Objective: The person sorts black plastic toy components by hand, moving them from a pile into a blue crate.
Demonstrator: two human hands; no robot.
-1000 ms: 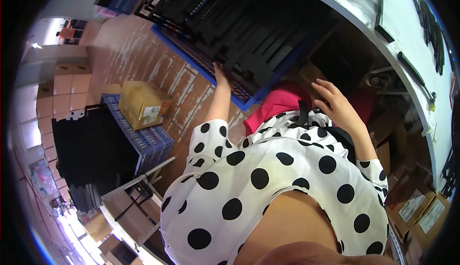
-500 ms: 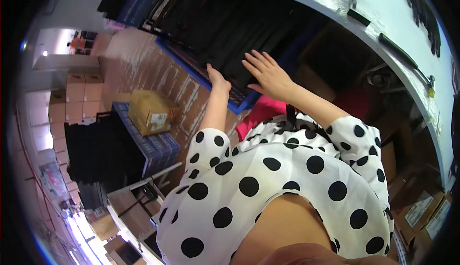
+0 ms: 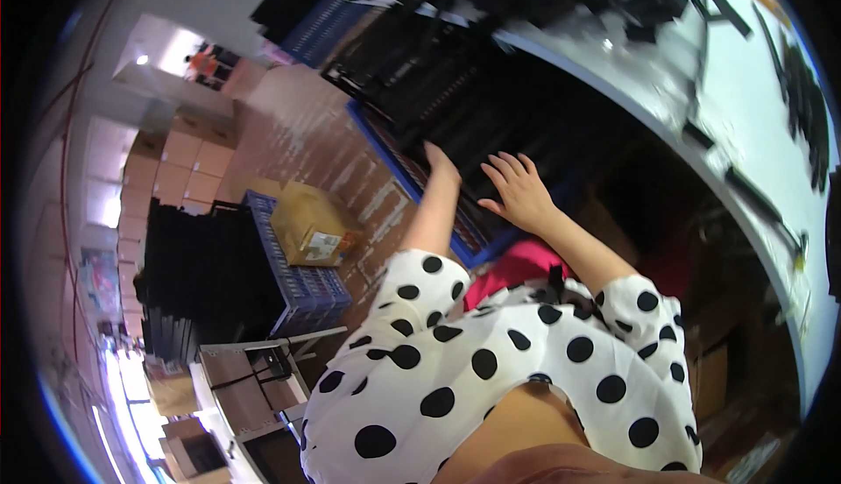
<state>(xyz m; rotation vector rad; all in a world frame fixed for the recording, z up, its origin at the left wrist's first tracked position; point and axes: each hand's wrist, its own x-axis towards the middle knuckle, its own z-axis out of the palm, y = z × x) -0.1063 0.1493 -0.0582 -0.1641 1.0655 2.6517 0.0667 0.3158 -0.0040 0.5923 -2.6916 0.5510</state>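
A blue crate (image 3: 378,141) on the floor in front of me is packed with long dark strips (image 3: 438,98), their exact kind too dark to make out. My left hand (image 3: 443,169) is edge-on at the crate's left side, against the strips, its visible fingers stretched out; the rest are hidden. Over the near ends of the strips, my right hand (image 3: 523,197) has its fingers spread, palm down, with nothing in its grasp. Whether its fingertips touch the strips I cannot tell.
Right of the crate runs a white worktable (image 3: 648,90) bearing black pieces and a black-handled tool (image 3: 755,188). Leftward, a cardboard box (image 3: 315,226) tops a blue crate (image 3: 302,287) beside stacked black strips (image 3: 197,265). A pink cloth (image 3: 517,269) lies near my lap.
The view has shifted, showing more of the tabletop's black pieces. Both hands remain at the crate's near end, with the right hand's fingers still spread.
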